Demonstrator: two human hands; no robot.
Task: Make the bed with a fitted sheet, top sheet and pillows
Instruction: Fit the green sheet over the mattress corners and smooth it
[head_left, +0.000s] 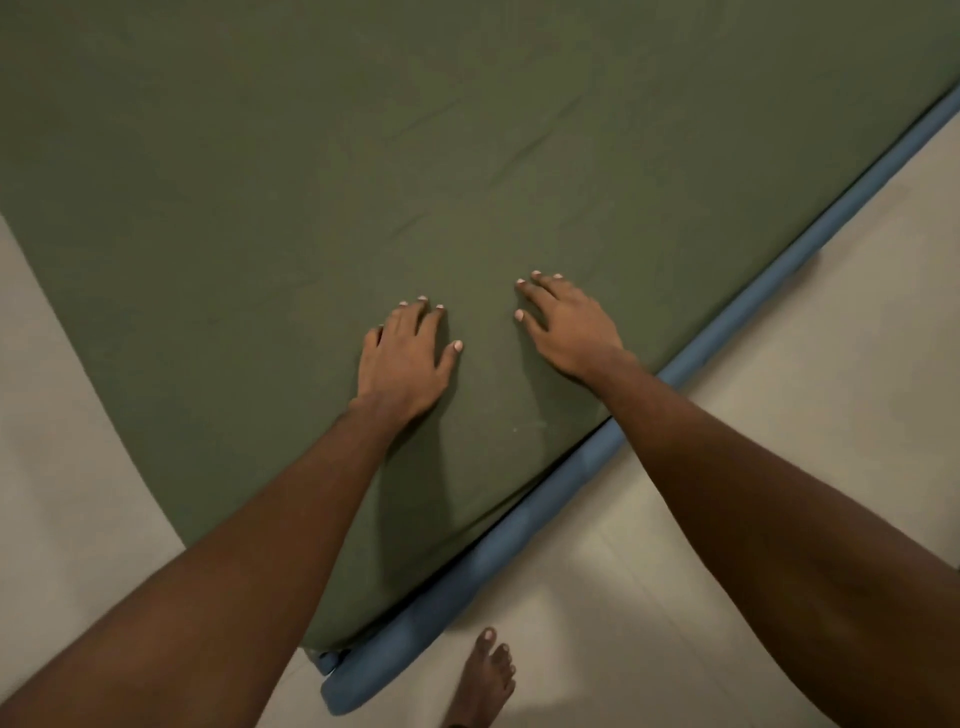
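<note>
Green fitted sheet (363, 156) is lying stretched over the bed, above a blue edge (519, 540). Left hand (402, 358) and right hand (569, 327) are pressing palm-down on it side by side, fingers spread, both arms reaching forward.

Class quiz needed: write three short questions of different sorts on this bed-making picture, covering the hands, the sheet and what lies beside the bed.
1. True or false: the left hand and right hand both rest open on the green sheet.
2. The padded edge below the sheet is: A red, B blue, C white.
3. Fill in: a bare ___ stands on the floor beside the bed.
Key: 1 true; 2 B; 3 foot.
</note>
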